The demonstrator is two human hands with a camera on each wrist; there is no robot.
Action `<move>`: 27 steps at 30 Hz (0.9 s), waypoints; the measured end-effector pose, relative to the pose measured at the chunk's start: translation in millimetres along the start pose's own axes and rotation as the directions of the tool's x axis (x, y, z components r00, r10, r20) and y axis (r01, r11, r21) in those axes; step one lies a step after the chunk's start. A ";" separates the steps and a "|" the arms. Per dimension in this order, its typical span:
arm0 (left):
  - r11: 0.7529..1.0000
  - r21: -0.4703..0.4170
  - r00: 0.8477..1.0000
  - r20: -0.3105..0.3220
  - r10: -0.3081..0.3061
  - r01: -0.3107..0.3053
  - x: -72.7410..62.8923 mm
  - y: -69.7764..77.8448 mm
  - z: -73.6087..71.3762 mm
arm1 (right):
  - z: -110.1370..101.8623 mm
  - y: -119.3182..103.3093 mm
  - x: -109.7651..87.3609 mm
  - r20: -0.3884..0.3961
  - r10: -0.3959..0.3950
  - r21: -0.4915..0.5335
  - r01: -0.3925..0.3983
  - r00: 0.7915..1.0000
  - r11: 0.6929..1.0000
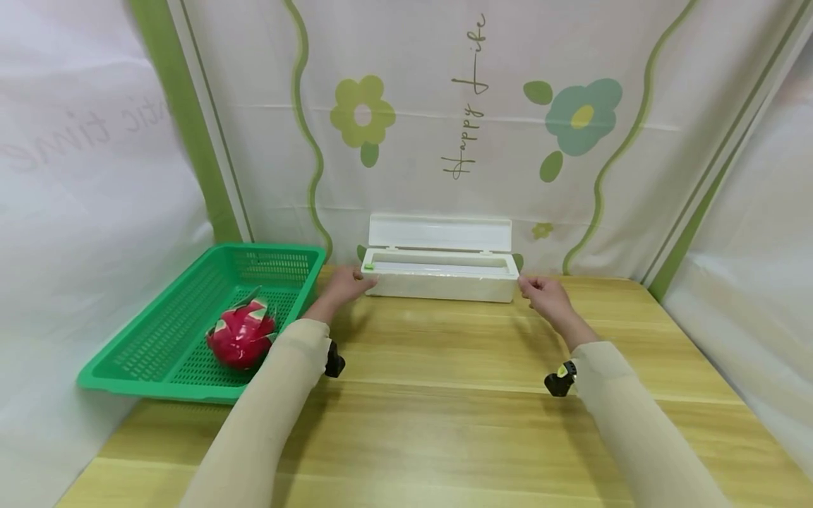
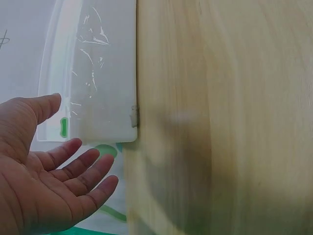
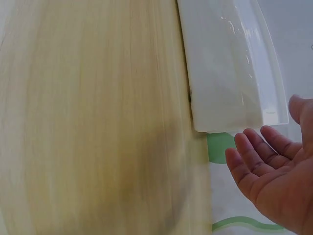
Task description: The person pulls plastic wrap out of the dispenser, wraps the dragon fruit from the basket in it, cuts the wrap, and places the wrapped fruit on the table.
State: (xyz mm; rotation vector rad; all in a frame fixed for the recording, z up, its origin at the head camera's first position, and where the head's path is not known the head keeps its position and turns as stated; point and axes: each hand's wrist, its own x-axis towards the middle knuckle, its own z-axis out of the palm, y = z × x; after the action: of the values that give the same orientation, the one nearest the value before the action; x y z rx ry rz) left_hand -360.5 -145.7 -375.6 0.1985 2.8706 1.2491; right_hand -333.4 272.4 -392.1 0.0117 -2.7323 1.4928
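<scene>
A long white cling film dispenser (image 1: 442, 286) stands at the back of the table with its lid (image 1: 440, 233) raised. A small green slide cutter (image 1: 369, 267) sits at its left end, and clear film clings to its front in the left wrist view. My left hand (image 1: 348, 284) is at the left end, its thumb over the dispenser's edge and its fingers (image 2: 93, 178) loosely spread just past the end. At the opposite end is my right hand (image 1: 547, 296), with relaxed fingers (image 3: 248, 147) right by the corner.
On the left stands a green plastic basket (image 1: 152, 389) with a red dragon fruit (image 1: 241, 339) in it. Behind the wooden table (image 1: 444, 423) hangs a white curtain (image 1: 413, 183) with printed flowers, and more curtain runs down both sides.
</scene>
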 end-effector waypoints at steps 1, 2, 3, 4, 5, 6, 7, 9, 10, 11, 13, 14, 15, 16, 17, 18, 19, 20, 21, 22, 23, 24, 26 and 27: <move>1.000 -0.014 1.000 -0.002 0.000 0.000 1.4 -2.3 1.6 | 1.1 0.6 0.4 0.003 0.009 0.017 -0.009 1.000 1.000; 1.000 -0.029 1.000 -0.003 -0.001 0.001 1.9 -3.9 2.9 | 2.5 0.7 0.5 0.006 0.019 0.036 -0.020 1.000 0.999; 0.999 -0.048 1.000 -0.004 -0.008 0.008 2.7 -5.8 4.1 | 3.8 1.4 1.2 0.005 0.026 0.050 -0.026 1.000 0.998; 0.998 -0.060 1.000 -0.004 -0.021 0.021 3.3 -7.5 5.4 | 5.0 2.0 2.0 0.003 0.033 0.069 -0.033 0.999 0.997; 0.997 -0.072 0.999 -0.006 -0.032 0.031 4.0 -8.9 6.8 | 6.1 2.8 2.7 0.002 0.040 0.086 -0.041 0.999 0.995; 0.996 -0.080 0.999 -0.012 -0.044 0.043 4.2 -9.7 8.1 | 7.0 3.9 3.6 0.001 0.048 0.098 -0.048 0.999 0.994; 0.995 -0.088 0.998 -0.018 -0.055 0.053 4.7 -10.8 9.4 | 7.6 4.7 4.2 0.002 0.050 0.101 -0.050 0.999 0.994; 0.992 -0.104 0.997 -0.032 -0.073 0.069 5.2 -12.3 11.7 | 9.0 6.7 5.5 0.001 0.061 0.109 -0.061 0.998 0.992; 0.991 -0.109 0.996 -0.039 -0.081 0.077 5.3 -12.9 12.8 | 9.6 7.5 6.0 0.003 0.067 0.116 -0.067 0.998 0.991; 0.990 -0.118 0.995 -0.045 -0.086 0.080 5.2 -13.5 14.0 | 10.1 8.3 6.5 0.004 0.071 0.119 -0.071 0.997 0.990; 0.987 -0.129 0.993 -0.061 -0.105 0.097 4.8 -14.2 16.5 | 11.2 9.8 7.4 0.009 0.082 0.123 -0.082 0.997 0.989; 0.986 -0.132 0.991 -0.068 -0.111 0.102 4.4 -14.1 17.7 | 12.0 10.7 8.0 0.009 0.090 0.128 -0.090 0.996 0.988; 0.985 -0.134 0.990 -0.075 -0.120 0.109 4.1 -14.1 19.0 | 12.6 11.6 8.7 0.008 0.094 0.132 -0.094 0.996 0.987; 0.984 -0.135 0.988 -0.081 -0.128 0.116 3.8 -13.9 20.1 | 13.3 12.5 9.6 0.009 0.099 0.134 -0.099 0.995 0.986; 0.983 -0.136 0.987 -0.088 -0.133 0.121 3.4 -13.6 21.3 | 13.9 13.3 10.3 0.008 0.104 0.137 -0.104 0.995 0.985; 0.983 -0.138 0.986 -0.093 -0.137 0.123 3.1 -13.5 22.4 | 14.7 14.1 11.1 0.007 0.107 0.134 -0.107 0.994 0.985; 0.982 -0.140 0.986 -0.095 -0.137 0.123 3.3 -13.5 23.6 | 15.5 14.9 11.8 0.003 0.110 0.134 -0.110 0.994 0.985; 0.981 -0.145 0.985 -0.098 -0.141 0.126 3.2 -13.5 24.8 | 16.4 15.4 12.3 0.001 0.112 0.132 -0.111 0.994 0.985; 0.981 -0.149 0.985 -0.101 -0.143 0.127 3.3 -13.5 26.0 | 17.4 16.0 12.7 -0.001 0.115 0.131 -0.114 0.993 0.985; 0.980 -0.156 0.984 -0.102 -0.143 0.126 3.3 -13.4 27.2 | 18.3 16.6 13.2 -0.002 0.120 0.135 -0.119 0.993 0.984; 0.979 -0.163 0.984 -0.106 -0.142 0.123 3.4 -13.1 28.4 | 19.1 16.9 13.3 -0.003 0.122 0.136 -0.120 0.993 0.983; 0.978 -0.172 0.984 -0.108 -0.141 0.122 3.6 -12.9 29.7 | 20.0 17.4 13.6 -0.003 0.127 0.143 -0.126 0.992 0.982; 0.973 -0.194 0.983 -0.111 -0.147 0.124 3.8 -12.1 32.0 | 21.6 18.3 14.5 -0.001 0.137 0.163 -0.135 0.991 0.977; 0.971 -0.207 0.983 -0.111 -0.148 0.122 4.3 -11.8 33.1 | 22.3 18.7 15.0 0.001 0.139 0.175 -0.137 0.990 0.975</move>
State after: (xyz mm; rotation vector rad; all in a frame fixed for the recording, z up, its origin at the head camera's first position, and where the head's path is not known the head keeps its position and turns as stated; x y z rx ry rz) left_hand -364.3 -129.1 -406.6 -0.0796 2.7749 1.5613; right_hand -349.2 263.8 -419.4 -0.1862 -2.6328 1.7575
